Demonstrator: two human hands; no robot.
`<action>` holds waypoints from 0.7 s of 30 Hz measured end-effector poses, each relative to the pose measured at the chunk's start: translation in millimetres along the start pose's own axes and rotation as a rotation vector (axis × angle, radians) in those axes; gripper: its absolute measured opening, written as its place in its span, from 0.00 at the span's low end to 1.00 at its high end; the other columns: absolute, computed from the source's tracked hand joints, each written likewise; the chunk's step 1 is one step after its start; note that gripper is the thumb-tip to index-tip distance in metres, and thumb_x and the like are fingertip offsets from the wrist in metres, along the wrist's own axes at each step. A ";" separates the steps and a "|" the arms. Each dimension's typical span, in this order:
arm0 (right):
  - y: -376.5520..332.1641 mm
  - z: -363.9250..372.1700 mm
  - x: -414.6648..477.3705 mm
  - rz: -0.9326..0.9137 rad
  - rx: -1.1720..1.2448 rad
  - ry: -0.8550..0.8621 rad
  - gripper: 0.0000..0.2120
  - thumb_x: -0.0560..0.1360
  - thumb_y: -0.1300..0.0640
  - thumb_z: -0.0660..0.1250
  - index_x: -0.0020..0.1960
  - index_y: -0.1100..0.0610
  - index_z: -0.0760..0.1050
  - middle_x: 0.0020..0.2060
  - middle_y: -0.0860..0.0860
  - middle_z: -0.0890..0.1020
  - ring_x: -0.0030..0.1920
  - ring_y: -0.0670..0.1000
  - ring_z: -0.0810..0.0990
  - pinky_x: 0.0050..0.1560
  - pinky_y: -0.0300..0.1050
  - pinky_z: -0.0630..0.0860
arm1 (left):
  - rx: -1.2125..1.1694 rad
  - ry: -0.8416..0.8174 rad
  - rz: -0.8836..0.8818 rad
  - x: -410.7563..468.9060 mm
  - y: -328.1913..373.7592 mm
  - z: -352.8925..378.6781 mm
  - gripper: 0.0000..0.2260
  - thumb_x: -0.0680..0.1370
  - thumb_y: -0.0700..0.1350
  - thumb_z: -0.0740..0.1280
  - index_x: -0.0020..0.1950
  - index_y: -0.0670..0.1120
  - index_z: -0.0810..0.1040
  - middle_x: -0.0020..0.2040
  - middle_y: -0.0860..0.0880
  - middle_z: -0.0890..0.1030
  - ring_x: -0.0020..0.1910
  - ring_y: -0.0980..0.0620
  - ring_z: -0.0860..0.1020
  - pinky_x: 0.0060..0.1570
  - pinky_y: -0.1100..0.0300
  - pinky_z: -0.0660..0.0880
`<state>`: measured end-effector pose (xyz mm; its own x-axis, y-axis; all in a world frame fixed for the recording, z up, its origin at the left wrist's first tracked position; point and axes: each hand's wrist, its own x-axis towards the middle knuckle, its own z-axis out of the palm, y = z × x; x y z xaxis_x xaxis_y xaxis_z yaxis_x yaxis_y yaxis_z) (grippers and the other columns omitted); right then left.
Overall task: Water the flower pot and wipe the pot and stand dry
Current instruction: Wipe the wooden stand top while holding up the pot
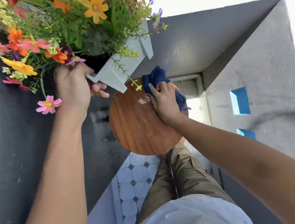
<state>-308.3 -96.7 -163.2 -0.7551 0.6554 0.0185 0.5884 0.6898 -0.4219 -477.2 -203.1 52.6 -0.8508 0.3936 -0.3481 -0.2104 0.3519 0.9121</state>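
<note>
A pale grey flower pot (111, 69) full of orange, pink and purple flowers (55, 30) is lifted and tilted above the far edge of a round wooden stand (135, 126). My left hand (74, 85) grips the pot by its lower edge. On the far right part of the stand top, my right hand (164, 102) presses a dark blue cloth (154, 76). A small wet patch (143, 100) glistens on the wood just left of that hand.
A dark grey wall (8, 147) runs along the left, and a lighter grey wall (266, 60) with blue openings stands on the right. White tiled floor (132, 178) lies below the stand, with my trouser leg (184, 174) beside it.
</note>
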 end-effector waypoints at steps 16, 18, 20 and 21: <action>9.4 3.2 3.9 -0.242 0.070 -0.007 0.15 0.79 0.54 0.63 0.63 0.55 0.81 0.46 0.57 0.77 0.47 0.60 0.74 0.46 0.54 0.72 | 0.014 0.004 -0.028 10.6 0.2 -2.8 0.08 0.72 0.35 0.58 0.33 0.36 0.71 0.21 0.44 0.73 0.23 0.46 0.73 0.23 0.58 0.76; 13.2 1.0 39.9 -0.006 0.059 0.018 0.14 0.78 0.55 0.64 0.62 0.54 0.80 0.48 0.57 0.77 0.49 0.62 0.74 0.48 0.55 0.73 | 0.012 0.013 -0.029 11.1 -0.4 -4.0 0.07 0.72 0.35 0.58 0.33 0.37 0.70 0.22 0.44 0.73 0.23 0.46 0.73 0.24 0.57 0.76; 0.7 3.4 58.0 0.088 0.050 0.003 0.13 0.77 0.58 0.66 0.60 0.54 0.78 0.50 0.58 0.76 0.51 0.62 0.73 0.50 0.57 0.73 | 0.013 0.009 -0.026 11.3 -1.0 -4.4 0.07 0.72 0.36 0.59 0.33 0.37 0.71 0.21 0.46 0.73 0.23 0.46 0.73 0.24 0.56 0.76; -9.7 6.9 60.0 0.063 0.049 0.025 0.14 0.74 0.61 0.68 0.58 0.54 0.78 0.49 0.58 0.76 0.49 0.61 0.72 0.48 0.56 0.72 | 0.015 0.004 -0.024 11.4 -0.7 -4.1 0.07 0.72 0.36 0.59 0.33 0.37 0.71 0.20 0.47 0.73 0.23 0.46 0.73 0.24 0.56 0.76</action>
<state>-361.3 -66.2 -164.2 -0.7096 0.7045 0.0128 0.6190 0.6319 -0.4664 -488.7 -202.3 48.8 -0.8474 0.3818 -0.3690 -0.2235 0.3738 0.9002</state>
